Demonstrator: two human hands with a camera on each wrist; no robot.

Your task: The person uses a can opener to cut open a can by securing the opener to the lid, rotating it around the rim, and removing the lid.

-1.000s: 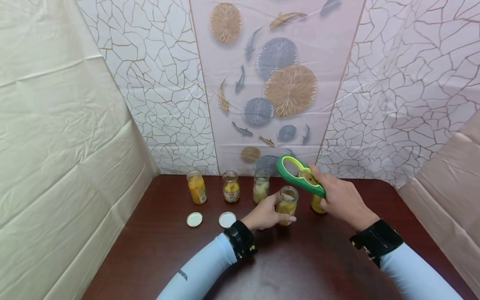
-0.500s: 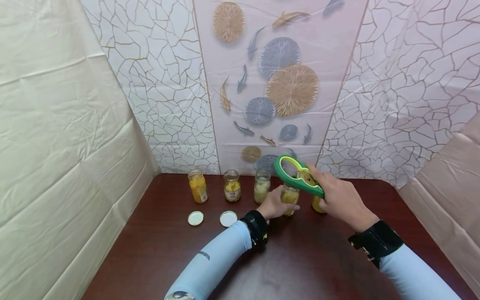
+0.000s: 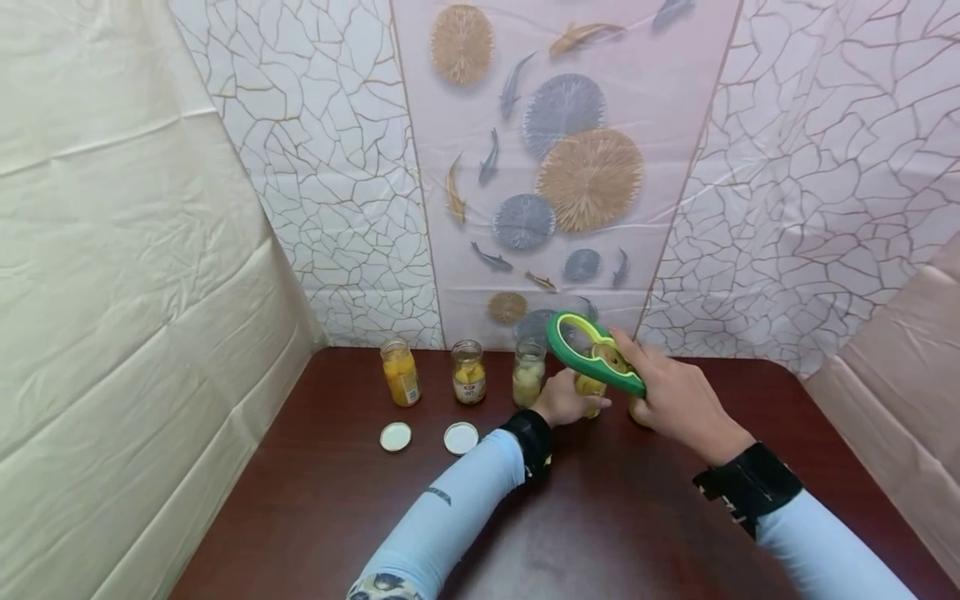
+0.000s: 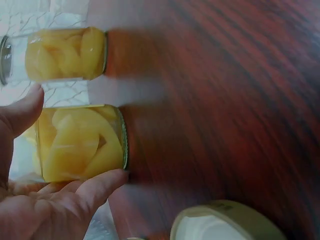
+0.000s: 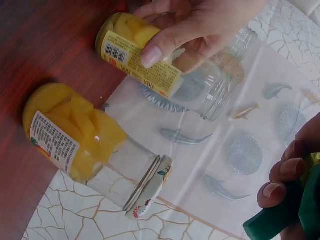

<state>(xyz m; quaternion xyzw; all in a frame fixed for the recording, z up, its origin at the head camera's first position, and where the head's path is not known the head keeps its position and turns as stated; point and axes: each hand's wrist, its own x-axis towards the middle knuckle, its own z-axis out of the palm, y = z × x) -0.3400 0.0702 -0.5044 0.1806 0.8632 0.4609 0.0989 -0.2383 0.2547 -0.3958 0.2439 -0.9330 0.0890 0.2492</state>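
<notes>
My left hand (image 3: 564,400) grips an open glass jar of yellow fruit slices (image 4: 82,145), its thumb on one side and fingers on the other. The jar stands low by the tabletop, its mouth uncovered in the right wrist view. My right hand (image 3: 678,404) holds a green jar opener (image 3: 581,360) in the air, with a light-green inner edge and two round openings; it overlaps the gripped jar's top in the head view. Beside that jar stands a lidded jar of yellow fruit (image 5: 75,130), mostly hidden behind my right hand in the head view.
Three open jars stand in the back row: an orange-yellow one (image 3: 401,379), a labelled one (image 3: 469,379) and a pale one (image 3: 528,375). Two lids (image 3: 395,436) lie white side up before them. Another lid (image 4: 227,220) shows close by in the left wrist view. Fabric walls surround the table.
My left hand has moved the open jar back and slightly right, in line with the other jars. My right hand holds the opener almost still.
</notes>
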